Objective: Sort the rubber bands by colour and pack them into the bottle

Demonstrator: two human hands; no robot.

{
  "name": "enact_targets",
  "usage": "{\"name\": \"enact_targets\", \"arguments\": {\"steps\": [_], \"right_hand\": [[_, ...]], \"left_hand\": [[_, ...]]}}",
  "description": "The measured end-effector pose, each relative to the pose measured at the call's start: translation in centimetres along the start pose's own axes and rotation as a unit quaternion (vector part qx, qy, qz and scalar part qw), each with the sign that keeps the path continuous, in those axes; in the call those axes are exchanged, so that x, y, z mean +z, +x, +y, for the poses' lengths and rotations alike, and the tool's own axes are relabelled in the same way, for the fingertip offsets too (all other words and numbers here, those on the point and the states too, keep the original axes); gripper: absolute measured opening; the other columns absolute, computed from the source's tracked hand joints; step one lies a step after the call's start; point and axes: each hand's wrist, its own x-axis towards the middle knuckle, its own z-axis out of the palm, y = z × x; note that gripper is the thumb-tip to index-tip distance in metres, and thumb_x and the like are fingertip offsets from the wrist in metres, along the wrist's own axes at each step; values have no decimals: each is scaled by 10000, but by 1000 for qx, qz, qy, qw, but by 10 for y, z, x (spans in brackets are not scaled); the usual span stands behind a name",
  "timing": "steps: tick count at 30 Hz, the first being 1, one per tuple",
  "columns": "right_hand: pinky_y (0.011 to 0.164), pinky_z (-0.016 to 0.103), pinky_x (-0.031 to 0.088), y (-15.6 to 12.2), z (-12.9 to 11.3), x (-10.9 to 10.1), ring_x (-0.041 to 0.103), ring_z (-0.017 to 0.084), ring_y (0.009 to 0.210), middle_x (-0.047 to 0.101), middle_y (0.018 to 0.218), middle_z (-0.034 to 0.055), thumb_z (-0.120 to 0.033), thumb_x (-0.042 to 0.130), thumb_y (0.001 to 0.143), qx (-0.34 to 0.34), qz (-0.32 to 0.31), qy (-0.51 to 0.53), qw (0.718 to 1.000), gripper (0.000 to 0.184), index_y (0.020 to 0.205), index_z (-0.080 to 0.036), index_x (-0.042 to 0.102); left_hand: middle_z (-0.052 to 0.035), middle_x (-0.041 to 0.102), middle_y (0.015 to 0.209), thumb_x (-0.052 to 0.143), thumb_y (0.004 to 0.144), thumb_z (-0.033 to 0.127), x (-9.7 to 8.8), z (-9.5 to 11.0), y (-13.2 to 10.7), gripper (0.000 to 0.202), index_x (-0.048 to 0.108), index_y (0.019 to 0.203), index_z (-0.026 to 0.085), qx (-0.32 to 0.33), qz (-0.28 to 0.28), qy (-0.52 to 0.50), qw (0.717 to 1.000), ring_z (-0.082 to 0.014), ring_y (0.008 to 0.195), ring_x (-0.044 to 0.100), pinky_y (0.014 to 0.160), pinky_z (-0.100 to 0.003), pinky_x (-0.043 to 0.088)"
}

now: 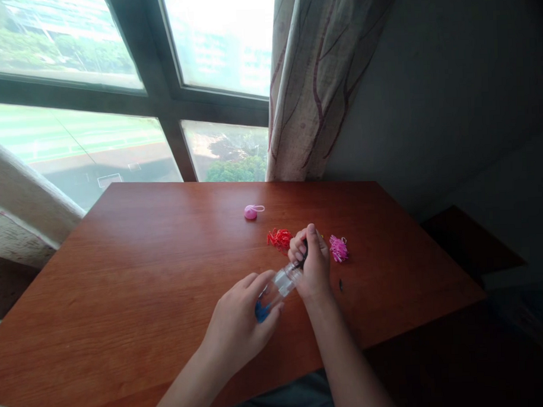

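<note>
My left hand (242,317) is wrapped round the lower end of a small clear plastic bottle (281,283) with something blue inside it. The bottle lies tilted, its neck pointing up and to the right. My right hand (311,261) is closed at the bottle's mouth, pinching a small dark thing that I cannot make out. Both hands hover just above the brown wooden table (144,273), near its front edge.
A heap of red bands (279,237) lies just left of my right hand and a heap of pink bands (338,248) just right of it. A pink round object with a loop (251,212) sits farther back. A tiny dark bit (340,284) lies by my right wrist. Window and curtain (320,77) behind.
</note>
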Motion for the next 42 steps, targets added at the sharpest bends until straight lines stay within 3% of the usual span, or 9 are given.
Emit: {"name": "enact_targets", "arguments": {"steps": [6,16,20,26,37,42], "right_hand": [[422,176,261,-4,1,1,277,52,446,325,524,-96,-458,662,849,-29,12,-10,999,405,632,-203,434],[420,153,303,-5,-4,0,312,56,490,266,583,-89,-485,715,779,18,15,43,999,489,607,-206,353],[395,136,298,-5,-6,0,338,42,480,303,604,-92,-493,753,738,42,18,59,997,471,639,-206,394],[366,110,254,-6,-6,-2,345,10,455,482,690,-79,-475,790,716,63,3,80,995,426,701,-200,465],[416,136,302,-7,-4,-3,342,37,465,367,581,-100,-489,779,736,58,-29,48,997,414,691,-209,478],[430,139,333,-12,-8,0,372,40,491,398,619,-84,-487,739,782,65,-38,67,995,381,691,-208,496]], "left_hand": [[-66,658,1023,563,846,276,0,2,1,374,560,1218,233,0,6,5,1000,-232,904,629,750,-309,488],[-54,656,972,555,853,282,0,4,3,349,575,1200,251,8,11,6,1000,-213,857,635,726,-282,483],[-52,661,969,566,836,262,-3,5,3,351,581,1187,248,4,8,-3,1000,-214,855,636,721,-282,479],[-40,658,948,577,828,256,-7,5,3,319,585,1147,251,-2,-13,-4,1000,-212,837,635,704,-281,470],[-42,668,950,574,827,258,-11,0,5,328,598,1154,250,3,-24,-2,1000,-209,820,641,709,-275,469],[-34,662,932,577,827,244,-11,-2,6,303,614,1128,241,7,-25,-29,999,-194,801,625,711,-270,463]]}}
